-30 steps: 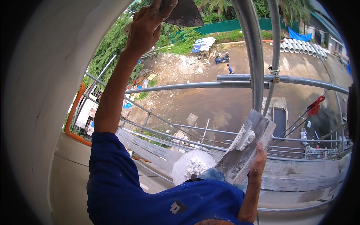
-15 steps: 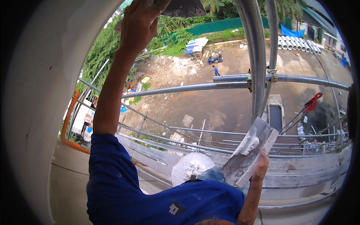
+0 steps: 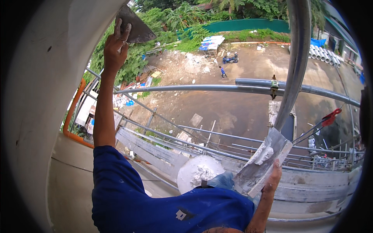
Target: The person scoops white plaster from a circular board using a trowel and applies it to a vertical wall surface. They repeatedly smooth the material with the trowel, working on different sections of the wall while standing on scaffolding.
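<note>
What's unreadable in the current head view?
All in the head view:
1. Right hand: most fingers hidden behind the grey board.
2. Scraper: handle hidden by the left hand.
3. Round white thing: near edge hidden by the blue shirt.
4. Distant walker: too small for detail.

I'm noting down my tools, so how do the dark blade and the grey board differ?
The dark blade is raised high in the left hand; the grey board is lower, in the right hand. The blade looks broad and flared, the board long. The board carries a lump of white paste; no such lump shows on the blade. Both are held one-handed.
</note>
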### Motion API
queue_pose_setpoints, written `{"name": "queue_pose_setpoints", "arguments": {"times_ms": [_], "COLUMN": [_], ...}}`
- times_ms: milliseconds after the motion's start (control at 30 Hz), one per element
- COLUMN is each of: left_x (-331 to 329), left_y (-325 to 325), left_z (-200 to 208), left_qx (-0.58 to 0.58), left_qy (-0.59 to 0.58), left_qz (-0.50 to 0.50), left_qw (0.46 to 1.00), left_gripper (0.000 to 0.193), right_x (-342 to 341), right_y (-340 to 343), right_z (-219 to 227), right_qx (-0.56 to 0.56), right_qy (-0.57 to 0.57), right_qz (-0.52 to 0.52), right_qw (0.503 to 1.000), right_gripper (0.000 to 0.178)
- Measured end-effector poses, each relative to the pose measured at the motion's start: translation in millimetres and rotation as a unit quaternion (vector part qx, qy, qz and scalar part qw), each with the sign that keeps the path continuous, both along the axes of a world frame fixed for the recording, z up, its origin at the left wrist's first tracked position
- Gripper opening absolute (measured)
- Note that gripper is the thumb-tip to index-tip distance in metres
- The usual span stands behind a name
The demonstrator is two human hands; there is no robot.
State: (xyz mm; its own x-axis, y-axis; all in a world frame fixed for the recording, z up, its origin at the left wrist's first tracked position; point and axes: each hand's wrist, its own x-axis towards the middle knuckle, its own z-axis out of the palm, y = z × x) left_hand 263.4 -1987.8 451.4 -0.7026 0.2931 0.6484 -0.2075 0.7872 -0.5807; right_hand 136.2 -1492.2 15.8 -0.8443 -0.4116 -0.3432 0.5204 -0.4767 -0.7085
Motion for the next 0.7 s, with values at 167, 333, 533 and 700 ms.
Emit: {"name": "queue_pose_setpoints", "arguments": {"times_ms": [167, 333, 533, 700], "left_x": [72.1, 105.3, 98.9, 80.9], "left_y": [-41.0, 38.3, 271.2, 336.1], "left_z": [-7.3, -117.3, -273.8, -325.9], "left_qx": [0.012, 0.485, 0.964, 0.981], "left_qy": [0.014, 0.146, 0.025, -0.139], "left_qz": [0.119, 0.126, -0.070, -0.039], "left_qw": [0.993, 0.853, 0.255, 0.128], "left_gripper": [0.075, 0.026, 0.018, 0.020], "right_x": [-0.3, 6.1, 13.3, 11.5], "right_y": [2.7, 1.8, -12.1, -19.5], "right_z": [16.0, 22.0, 9.1, 47.5], "right_qx": [0.018, -0.010, 0.207, 0.168], "right_qy": [0.019, 0.025, 0.215, 0.256], "right_qz": [0.042, 0.006, -0.163, -0.205], "right_qw": [0.999, 1.000, 0.941, 0.930], "right_gripper": [0.053, 0.055, 0.060, 0.049]}}
